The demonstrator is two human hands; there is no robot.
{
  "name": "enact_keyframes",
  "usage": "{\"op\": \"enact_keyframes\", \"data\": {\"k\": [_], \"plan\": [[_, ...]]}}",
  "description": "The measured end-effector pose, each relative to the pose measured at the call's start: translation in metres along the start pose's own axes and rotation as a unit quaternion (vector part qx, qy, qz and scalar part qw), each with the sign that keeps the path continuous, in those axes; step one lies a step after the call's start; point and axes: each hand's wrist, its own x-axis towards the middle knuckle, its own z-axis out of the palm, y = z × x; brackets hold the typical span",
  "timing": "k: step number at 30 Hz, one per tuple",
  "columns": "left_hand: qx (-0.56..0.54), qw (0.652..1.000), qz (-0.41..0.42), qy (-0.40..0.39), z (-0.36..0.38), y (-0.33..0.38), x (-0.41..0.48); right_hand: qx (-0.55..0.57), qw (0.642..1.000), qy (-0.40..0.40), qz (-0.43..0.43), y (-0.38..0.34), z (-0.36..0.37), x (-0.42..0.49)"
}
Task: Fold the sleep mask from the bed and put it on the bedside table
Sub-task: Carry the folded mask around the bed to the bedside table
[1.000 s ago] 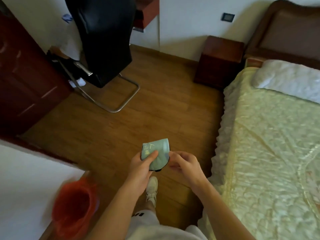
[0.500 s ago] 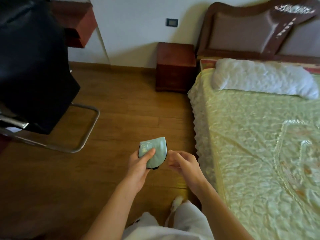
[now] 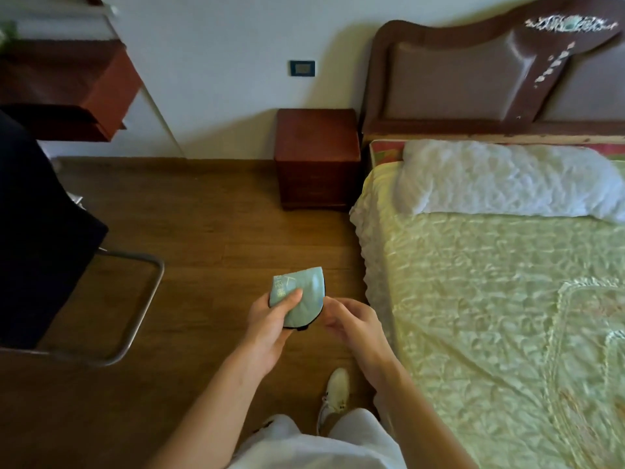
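The pale green sleep mask point(image 3: 306, 292) is folded in half, with a black edge showing underneath. My left hand point(image 3: 270, 319) grips it, thumb pressed on its printed face. My right hand point(image 3: 351, 321) hovers just right of the mask with curled fingers; whether it touches the mask I cannot tell. Both hands are over the wooden floor, beside the bed point(image 3: 490, 316). The dark red wooden bedside table point(image 3: 316, 130) stands ahead against the wall, left of the headboard, its top bare.
A white pillow point(image 3: 507, 179) lies at the head of the bed. A black chair with a metal tube frame point(image 3: 135, 299) stands at the left. A red-brown wall shelf point(image 3: 84, 93) hangs at upper left. My white shoe point(image 3: 336, 390) is on the floor below.
The view has swung right and forward, bringing the bedside table and headboard toward the centre. The mask stays folded in my left hand; my right hand keeps beside it.
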Motion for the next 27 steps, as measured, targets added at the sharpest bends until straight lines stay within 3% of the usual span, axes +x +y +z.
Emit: {"op": "enact_keyframes", "data": {"k": [8,14,27], "plan": [[-0.015,1.0,-0.001,0.008,0.086,0.06,0.081,-0.001,1.0,-0.015,0.002,-0.077,-0.048,0.104],[-0.023,0.999,-0.004,0.036,0.108,0.099,0.135,-0.001,1.0,-0.013,0.019,-0.112,-0.053,0.166],[-0.056,0.998,-0.01,-0.002,0.137,0.234,0.312,-0.016,1.0,0.02,0.002,-0.234,-0.027,0.354]]}}
